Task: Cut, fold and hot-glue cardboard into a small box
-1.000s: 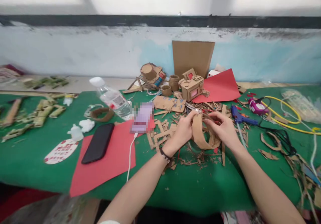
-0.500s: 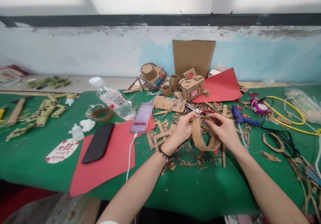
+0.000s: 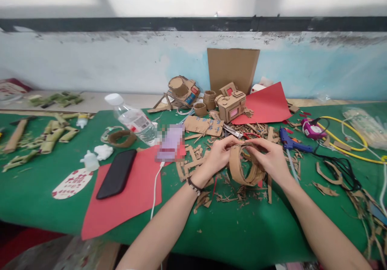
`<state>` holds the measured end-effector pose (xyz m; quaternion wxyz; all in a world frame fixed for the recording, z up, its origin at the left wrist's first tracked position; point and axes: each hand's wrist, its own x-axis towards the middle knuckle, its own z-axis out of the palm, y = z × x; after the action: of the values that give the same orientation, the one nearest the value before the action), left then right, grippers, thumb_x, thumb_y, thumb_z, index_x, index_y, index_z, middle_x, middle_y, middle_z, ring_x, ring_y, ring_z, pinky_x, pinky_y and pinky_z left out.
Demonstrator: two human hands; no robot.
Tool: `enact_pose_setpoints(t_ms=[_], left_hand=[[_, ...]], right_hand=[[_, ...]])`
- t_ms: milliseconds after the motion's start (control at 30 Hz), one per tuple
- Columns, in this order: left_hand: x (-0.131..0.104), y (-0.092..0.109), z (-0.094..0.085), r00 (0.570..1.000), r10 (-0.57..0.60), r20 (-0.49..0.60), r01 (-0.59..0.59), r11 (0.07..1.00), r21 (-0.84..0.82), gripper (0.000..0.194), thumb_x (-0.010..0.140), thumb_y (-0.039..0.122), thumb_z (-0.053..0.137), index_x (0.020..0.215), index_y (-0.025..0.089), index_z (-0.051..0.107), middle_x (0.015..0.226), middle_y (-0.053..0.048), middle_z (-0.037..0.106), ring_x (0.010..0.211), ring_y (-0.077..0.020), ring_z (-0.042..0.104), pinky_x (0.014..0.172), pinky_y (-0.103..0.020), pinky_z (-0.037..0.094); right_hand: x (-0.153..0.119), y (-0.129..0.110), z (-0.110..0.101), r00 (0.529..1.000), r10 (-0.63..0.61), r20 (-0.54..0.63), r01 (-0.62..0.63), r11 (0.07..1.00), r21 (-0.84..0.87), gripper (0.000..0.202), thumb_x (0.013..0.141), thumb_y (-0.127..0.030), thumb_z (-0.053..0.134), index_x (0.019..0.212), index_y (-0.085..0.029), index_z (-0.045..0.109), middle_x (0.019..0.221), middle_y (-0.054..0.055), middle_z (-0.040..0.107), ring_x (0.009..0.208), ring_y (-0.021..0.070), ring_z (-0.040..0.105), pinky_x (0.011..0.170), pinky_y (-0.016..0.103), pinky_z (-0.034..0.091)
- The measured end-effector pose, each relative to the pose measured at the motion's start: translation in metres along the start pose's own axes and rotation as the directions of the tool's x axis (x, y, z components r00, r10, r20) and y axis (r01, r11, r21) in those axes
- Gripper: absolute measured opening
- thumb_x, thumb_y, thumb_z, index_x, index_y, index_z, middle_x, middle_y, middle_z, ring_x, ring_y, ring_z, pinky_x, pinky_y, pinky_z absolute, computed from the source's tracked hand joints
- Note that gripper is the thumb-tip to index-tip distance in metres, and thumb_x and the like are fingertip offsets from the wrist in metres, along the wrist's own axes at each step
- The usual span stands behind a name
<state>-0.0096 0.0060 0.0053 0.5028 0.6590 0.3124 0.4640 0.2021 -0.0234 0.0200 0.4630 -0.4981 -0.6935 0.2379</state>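
Note:
Between my two hands is a cardboard ring (image 3: 236,167), held upright above the green table so its opening partly faces me. My left hand (image 3: 222,153) pinches its upper left edge. Thumb and fingers of my right hand (image 3: 267,155) grip the top right of the same ring. Some fingertips are hidden behind the cardboard. Just beyond the hands lie red-handled scissors (image 3: 232,131). To the right of my right hand rests a blue glue gun (image 3: 292,141). Cardboard scraps (image 3: 193,163) are scattered around and under the ring.
Cardboard camera models (image 3: 231,106) stand at the back beside red paper (image 3: 266,102). On the left are a water bottle (image 3: 133,118), a black phone (image 3: 117,173), a purple phone (image 3: 171,143) with a white cable, and a hammer (image 3: 18,135). Yellow cable (image 3: 359,130) loops at the right.
The ring has tipped slightly and sits a little lower and further left. Both hands keep their hold on it. The whole view has shifted slightly.

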Motion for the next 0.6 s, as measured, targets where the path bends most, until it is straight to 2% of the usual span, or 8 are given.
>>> enact_pose_setpoints(t_ms=[167, 233, 400, 600], left_hand=[[0.001, 0.002, -0.001, 0.996, 0.087, -0.027, -0.082, 0.986, 0.142, 0.023, 0.094, 0.031, 0.080, 0.114, 0.019, 0.082, 0.127, -0.012, 0.083, 0.114, -0.0270, 0.081, 0.097, -0.034, 0.064], [0.001, 0.005, 0.000, 0.994, 0.107, -0.033, -0.100, 0.980, 0.173, 0.023, 0.096, 0.031, 0.078, 0.116, 0.020, 0.082, 0.134, -0.011, 0.081, 0.120, -0.0275, 0.079, 0.102, -0.035, 0.063], [-0.001, 0.010, 0.001, 0.993, 0.107, -0.049, -0.091, 0.964, 0.251, 0.019, 0.098, 0.025, 0.074, 0.114, 0.021, 0.082, 0.108, -0.006, 0.086, 0.096, -0.0216, 0.081, 0.088, -0.028, 0.062], [-0.001, 0.007, 0.004, 0.981, 0.156, -0.114, -0.123, 0.959, 0.254, 0.016, 0.096, 0.022, 0.074, 0.110, 0.021, 0.082, 0.110, -0.006, 0.086, 0.098, -0.0220, 0.081, 0.089, -0.029, 0.062]], right_hand=[[0.001, 0.004, 0.002, 1.000, -0.015, 0.010, 0.015, 1.000, -0.002, 0.021, 0.098, -0.034, 0.075, 0.115, -0.028, 0.086, 0.112, 0.003, 0.086, 0.097, 0.0250, 0.081, 0.095, 0.039, 0.062], [0.001, 0.006, 0.003, 1.000, -0.017, 0.016, 0.017, 1.000, -0.001, 0.023, 0.098, -0.035, 0.075, 0.116, -0.027, 0.086, 0.113, 0.004, 0.086, 0.099, 0.0253, 0.081, 0.096, 0.039, 0.062], [0.001, 0.004, 0.002, 0.999, -0.034, 0.024, 0.034, 0.999, -0.009, 0.023, 0.101, -0.034, 0.072, 0.119, -0.028, 0.085, 0.118, 0.004, 0.085, 0.108, 0.0257, 0.080, 0.102, 0.040, 0.060], [0.003, 0.003, -0.001, 0.996, -0.088, 0.006, 0.088, 0.994, -0.067, 0.029, 0.103, -0.036, 0.068, 0.128, -0.031, 0.083, 0.124, 0.006, 0.081, 0.115, 0.0253, 0.075, 0.106, 0.041, 0.058]])
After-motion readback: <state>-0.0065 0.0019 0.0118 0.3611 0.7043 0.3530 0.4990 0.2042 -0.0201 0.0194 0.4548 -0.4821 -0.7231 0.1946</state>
